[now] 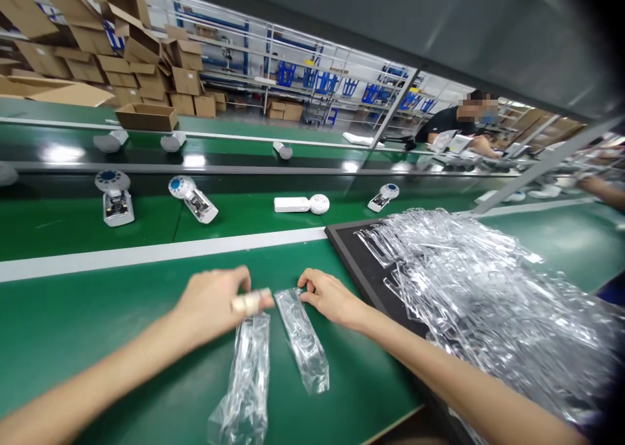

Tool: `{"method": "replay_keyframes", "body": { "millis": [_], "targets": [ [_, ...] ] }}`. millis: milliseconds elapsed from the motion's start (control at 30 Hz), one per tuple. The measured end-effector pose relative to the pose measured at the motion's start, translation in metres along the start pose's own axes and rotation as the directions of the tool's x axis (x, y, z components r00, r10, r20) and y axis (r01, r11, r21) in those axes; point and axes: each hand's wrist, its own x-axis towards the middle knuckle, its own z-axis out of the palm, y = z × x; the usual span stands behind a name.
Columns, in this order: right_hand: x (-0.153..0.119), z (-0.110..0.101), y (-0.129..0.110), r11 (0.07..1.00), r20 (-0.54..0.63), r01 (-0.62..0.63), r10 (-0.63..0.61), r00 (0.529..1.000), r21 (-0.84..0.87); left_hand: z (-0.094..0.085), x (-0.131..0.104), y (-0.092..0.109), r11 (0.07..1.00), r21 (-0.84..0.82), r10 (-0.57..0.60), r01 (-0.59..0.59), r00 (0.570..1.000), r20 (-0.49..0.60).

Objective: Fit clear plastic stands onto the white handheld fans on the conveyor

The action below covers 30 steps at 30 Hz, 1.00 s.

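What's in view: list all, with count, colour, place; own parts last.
Plastic bags: two, clear, bench centre.
Plastic pieces: many, clear, on tray.
Tray: one, black, right.
Bench: one, green, foreground.
Strip: one, white, across bench.
Devices: at least eight, mostly white, beyond strip.
Boxes: many, brown, mainly left.
Stools: several, blue, background.
Racks: several, blue, grey, background.
Overhead shelf: one, grey, top.
Co-workers: at least two, one in black, right.
Left grip: one, light finger tape, at left bag.
Right grip: one, bare, at right bag.

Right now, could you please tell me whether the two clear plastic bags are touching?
Apart: the head view shows a strip of green work surface between the left bag and the right bag.
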Motion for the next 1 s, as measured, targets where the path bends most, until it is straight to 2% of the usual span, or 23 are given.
{"method": "replay_keyframes", "body": {
  "millis": [67,200,300,400,467,533,600,667,767,867,933,1000],
  "targets": [
    [0.001,0.005,-0.007,0.999,-0.015,0.035,-0.036,0.999,-0.024,0.022,-0.016,0.016,0.993,0.1,0.056,-0.067,0.993,0.108],
    [0.001,0.014,-0.015,0.99,-0.046,0.125,-0.128,0.991,-0.069,0.048,-0.019,0.022,0.989,0.112,0.094,-0.101,0.993,0.068],
    [-0.002,0.014,-0.019,0.981,-0.101,0.173,-0.181,0.978,-0.083,0.056,-0.019,0.013,0.97,0.141,0.209,-0.199,0.976,-0.067],
    [-0.013,0.0,-0.032,0.972,-0.159,0.227,-0.235,0.959,-0.067,0.06,-0.023,0.003,0.942,0.139,0.33,-0.304,0.911,-0.247],
    [-0.026,-0.017,-0.047,0.955,-0.208,0.294,-0.295,0.932,-0.041,0.054,-0.028,-0.002,0.936,0.067,0.345,-0.345,0.863,-0.368],
    [-0.043,-0.036,-0.064,0.923,-0.269,0.384,-0.377,0.886,-0.028,0.039,-0.036,-0.003,0.924,-0.062,0.305,-0.377,0.826,-0.473],
    [-0.057,-0.054,-0.081,0.884,-0.329,0.466,-0.446,0.832,-0.021,0.012,-0.044,-0.001,0.881,-0.227,0.242,-0.416,0.807,-0.538],
    [-0.062,-0.065,-0.094,0.853,-0.401,0.522,-0.484,0.778,-0.017,-0.02,-0.05,0.002,0.808,-0.365,0.211,-0.463,0.805,-0.555],
    [-0.052,-0.07,-0.108,0.826,-0.478,0.563,-0.508,0.717,-0.033,-0.064,-0.05,0.002,0.74,-0.448,0.212,-0.502,0.806,-0.552],
    [-0.036,-0.068,-0.117,0.797,-0.52,0.603,-0.508,0.687,0.019,-0.093,-0.043,-0.005,0.733,-0.467,0.197,-0.495,0.811,-0.551],
    [-0.032,-0.069,-0.122,0.768,-0.546,0.634,-0.496,0.676,0.088,-0.106,-0.042,-0.012,0.706,-0.501,0.173,-0.501,0.807,-0.565],
    [-0.033,-0.072,-0.126,0.739,-0.568,0.657,-0.48,0.668,0.148,-0.115,-0.047,-0.019,0.653,-0.536,0.147,-0.534,0.784,-0.603]
  ]
}}
